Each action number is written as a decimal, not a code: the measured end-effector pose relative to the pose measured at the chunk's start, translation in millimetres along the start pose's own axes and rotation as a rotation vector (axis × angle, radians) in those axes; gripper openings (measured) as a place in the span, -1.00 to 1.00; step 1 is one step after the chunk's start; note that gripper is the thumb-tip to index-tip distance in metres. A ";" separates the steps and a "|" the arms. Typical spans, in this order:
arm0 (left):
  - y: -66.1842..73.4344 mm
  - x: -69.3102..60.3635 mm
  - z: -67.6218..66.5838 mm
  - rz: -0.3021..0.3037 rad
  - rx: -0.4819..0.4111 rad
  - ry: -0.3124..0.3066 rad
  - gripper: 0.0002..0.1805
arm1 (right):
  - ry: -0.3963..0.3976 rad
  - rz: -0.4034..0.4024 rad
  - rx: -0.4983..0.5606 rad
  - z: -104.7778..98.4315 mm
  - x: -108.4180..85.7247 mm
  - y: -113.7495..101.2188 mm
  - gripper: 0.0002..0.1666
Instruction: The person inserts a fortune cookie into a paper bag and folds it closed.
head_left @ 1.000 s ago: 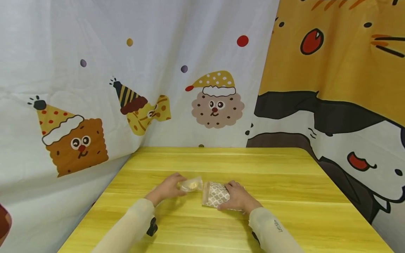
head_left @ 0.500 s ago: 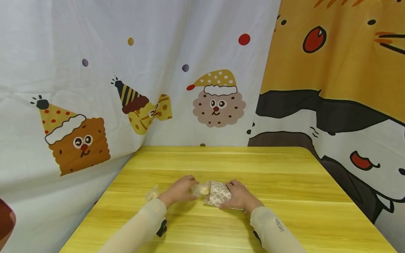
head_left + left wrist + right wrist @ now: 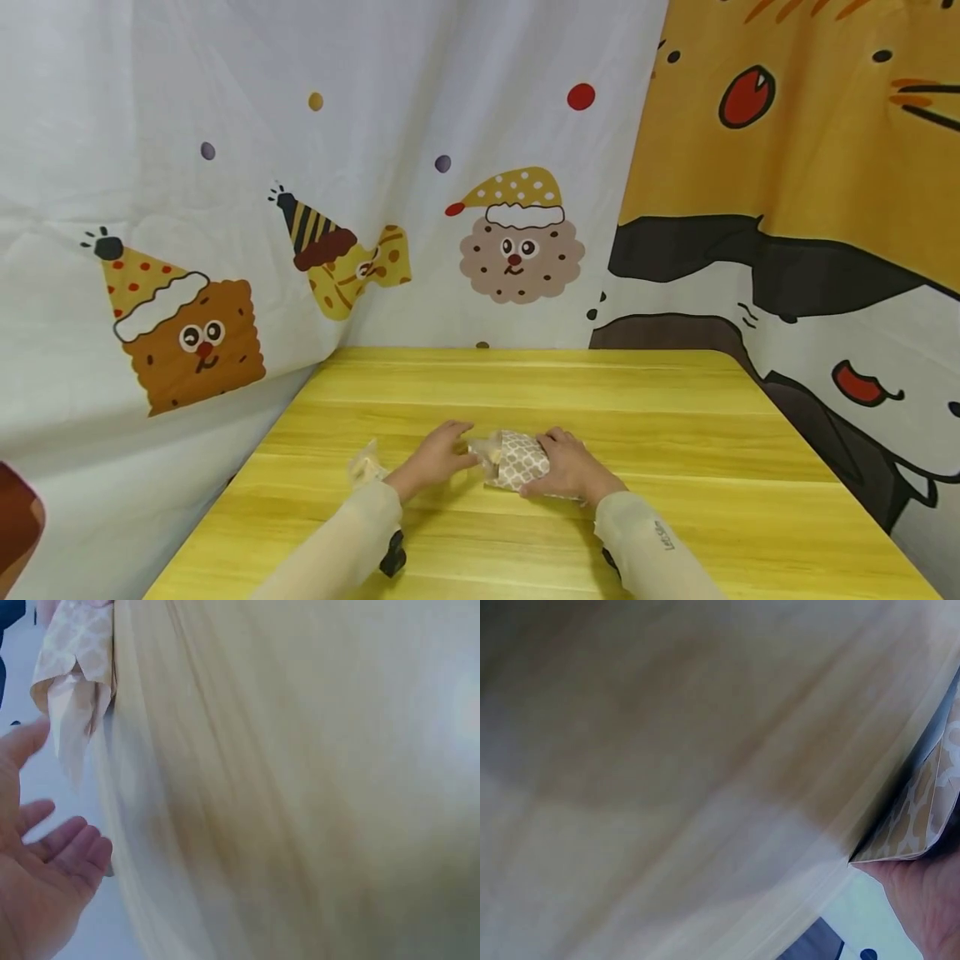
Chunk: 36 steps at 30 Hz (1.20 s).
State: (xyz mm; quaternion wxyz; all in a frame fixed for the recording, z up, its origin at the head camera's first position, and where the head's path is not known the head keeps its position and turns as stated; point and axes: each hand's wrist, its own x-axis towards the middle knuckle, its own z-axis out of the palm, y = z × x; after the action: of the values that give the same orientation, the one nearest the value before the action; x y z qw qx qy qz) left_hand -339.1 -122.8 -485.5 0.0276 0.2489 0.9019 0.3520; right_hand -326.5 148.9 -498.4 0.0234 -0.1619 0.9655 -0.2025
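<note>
A paper bag (image 3: 521, 458) with a white-and-tan lattice print lies on its side on the table, mouth facing left. My right hand (image 3: 572, 468) grips its closed end, thumb on the near side and fingers on the far side. Out of the mouth sticks a clear plastic packet (image 3: 484, 451) with something pale yellow in it. Beside that packet is my left hand (image 3: 435, 460), fingers spread and loosely bent. In the left wrist view, the left hand (image 3: 45, 877) holds nothing, its thumb close to the packet (image 3: 71, 720). How deep the packet reaches is hidden.
A second clear packet (image 3: 366, 467) with pale contents lies left of my left wrist, partly behind the sleeve. The yellow wood-grain table (image 3: 525, 383) ends at the back against a printed cloth (image 3: 420, 100). Another cartoon cloth (image 3: 750, 183) hangs at the right.
My left hand moved right with the packet, whose end entered the bag's mouth, and has now let go. The second packet came into view behind it. My right hand kept its grip.
</note>
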 end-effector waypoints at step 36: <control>28.5 7.4 36.3 -0.300 -0.660 0.211 -0.68 | 0.013 -0.029 -0.018 1.3 0.0 1.6 0.35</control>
State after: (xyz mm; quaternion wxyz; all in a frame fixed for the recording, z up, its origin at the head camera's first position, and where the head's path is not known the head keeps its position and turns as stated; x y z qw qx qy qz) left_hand -325.1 -79.0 -493.4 0.0643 0.0539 0.7643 0.6394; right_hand -326.9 149.8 -500.3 0.0127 -0.1748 0.9650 -0.1951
